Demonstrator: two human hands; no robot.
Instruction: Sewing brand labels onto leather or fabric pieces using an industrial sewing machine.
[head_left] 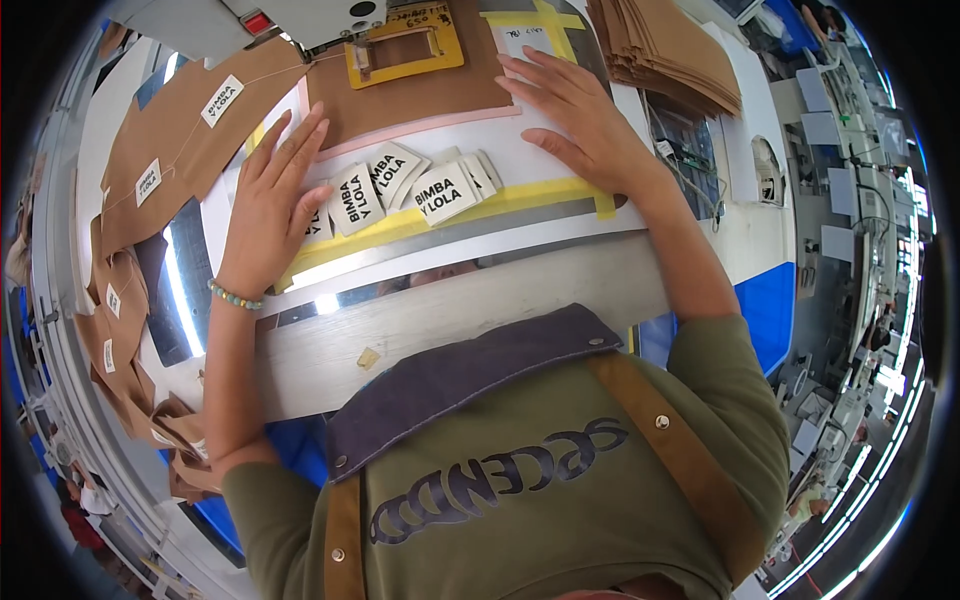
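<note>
My left hand [270,200] lies with fingers extended on the white work board [540,160], at the left edge of a brown piece [420,95] bordered by pink strips. My right hand [590,135] is open at that piece's right, fingers stretched over the board and a white paper tab. A yellow clamp frame [450,55] sits on the brown piece beneath the sewing machine head [210,20]. Several white printed labels [440,197] are heaped between my hands, partly overlapping the yellow tape [500,200]. Neither hand grips anything.
Brown pieces with sewn-on labels, linked by thread, trail down the left [160,210]. A stack of brown pieces [670,55] lies at back right. Blue bins [765,310] are below the table. Machines and other people appear at both rims.
</note>
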